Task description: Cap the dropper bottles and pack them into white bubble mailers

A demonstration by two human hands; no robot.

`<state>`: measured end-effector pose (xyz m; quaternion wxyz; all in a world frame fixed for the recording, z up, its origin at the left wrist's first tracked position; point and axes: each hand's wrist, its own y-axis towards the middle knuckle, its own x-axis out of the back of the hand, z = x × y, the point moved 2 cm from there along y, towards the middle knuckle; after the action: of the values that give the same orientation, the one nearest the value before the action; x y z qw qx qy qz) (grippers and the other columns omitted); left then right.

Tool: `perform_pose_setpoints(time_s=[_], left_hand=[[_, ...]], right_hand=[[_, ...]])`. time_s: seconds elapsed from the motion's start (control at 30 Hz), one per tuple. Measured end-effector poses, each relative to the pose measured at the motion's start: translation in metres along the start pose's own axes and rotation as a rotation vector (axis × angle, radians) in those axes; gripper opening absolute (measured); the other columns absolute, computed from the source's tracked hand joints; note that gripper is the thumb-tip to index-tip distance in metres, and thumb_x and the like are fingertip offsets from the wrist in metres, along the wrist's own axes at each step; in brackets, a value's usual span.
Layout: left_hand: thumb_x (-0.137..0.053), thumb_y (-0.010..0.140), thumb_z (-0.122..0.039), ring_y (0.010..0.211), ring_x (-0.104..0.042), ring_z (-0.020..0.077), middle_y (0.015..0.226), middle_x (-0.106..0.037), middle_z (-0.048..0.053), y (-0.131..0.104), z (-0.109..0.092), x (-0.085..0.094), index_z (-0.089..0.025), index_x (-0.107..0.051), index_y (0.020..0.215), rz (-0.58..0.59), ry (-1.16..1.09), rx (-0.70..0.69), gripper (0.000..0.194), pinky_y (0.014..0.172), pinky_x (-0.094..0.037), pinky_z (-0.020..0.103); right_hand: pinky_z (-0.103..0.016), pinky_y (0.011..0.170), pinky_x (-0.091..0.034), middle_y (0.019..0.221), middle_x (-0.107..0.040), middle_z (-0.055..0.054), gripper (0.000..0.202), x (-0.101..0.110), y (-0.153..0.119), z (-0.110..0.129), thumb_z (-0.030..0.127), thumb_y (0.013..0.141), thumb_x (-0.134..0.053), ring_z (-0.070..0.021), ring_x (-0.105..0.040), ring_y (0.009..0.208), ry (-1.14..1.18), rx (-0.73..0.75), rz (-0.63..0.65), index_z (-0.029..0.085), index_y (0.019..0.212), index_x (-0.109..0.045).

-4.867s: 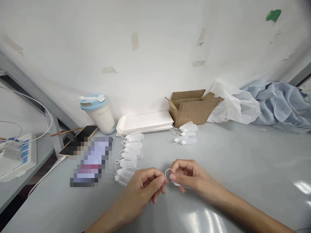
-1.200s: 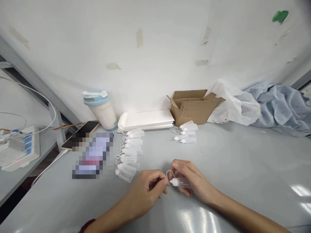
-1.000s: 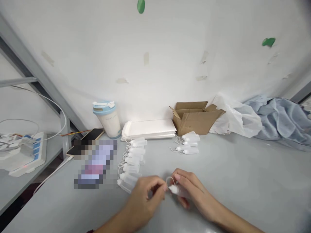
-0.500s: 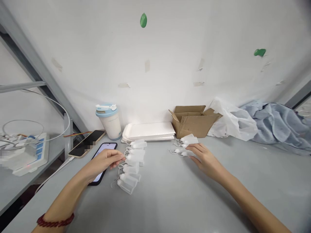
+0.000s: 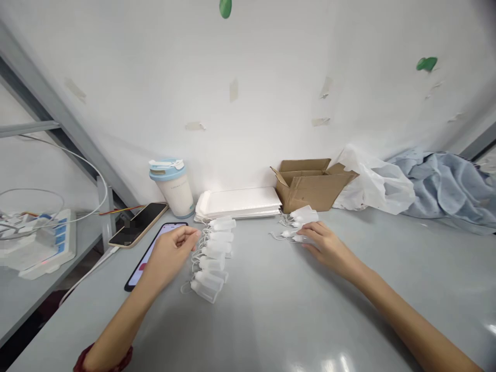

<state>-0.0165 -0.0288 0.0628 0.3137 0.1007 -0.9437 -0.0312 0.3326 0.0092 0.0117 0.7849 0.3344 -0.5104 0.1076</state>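
Grey desk (image 5: 256, 315): right hand (image 5: 329, 248) lies over the bottle cluster (image 5: 305, 213), left hand (image 5: 170, 256) curls beside the bottle row (image 5: 217, 248); I can't tell if either grips. They're probably light, squeezable; pinch mid-body.

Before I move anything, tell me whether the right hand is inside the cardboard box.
No, the right hand is at the small bottles in front of the cardboard box.

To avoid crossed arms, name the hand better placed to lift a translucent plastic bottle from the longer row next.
Left hand, probably: its fingertips are beside the longer row, while the right hand is at the smaller bottle group.
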Motion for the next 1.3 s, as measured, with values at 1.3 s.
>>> perform_pose_setpoints(time_s=[1.3], left_hand=[[-0.047,0.085,-0.033,0.055,-0.053,0.0121,0.067,-0.061,0.0,-0.068,-0.037,-0.08,-0.018,-0.066,0.076,0.593,-0.115,-0.003,0.026,0.054,-0.04,0.022]], right_hand=[[-0.025,0.058,-0.038,0.069,-0.06,0.001,0.03,0.0,-0.004,0.089,0.046,0.087,-0.051,-0.0139,-0.055,0.067,1.214,-0.542,0.366,0.021,0.103,-0.053]])
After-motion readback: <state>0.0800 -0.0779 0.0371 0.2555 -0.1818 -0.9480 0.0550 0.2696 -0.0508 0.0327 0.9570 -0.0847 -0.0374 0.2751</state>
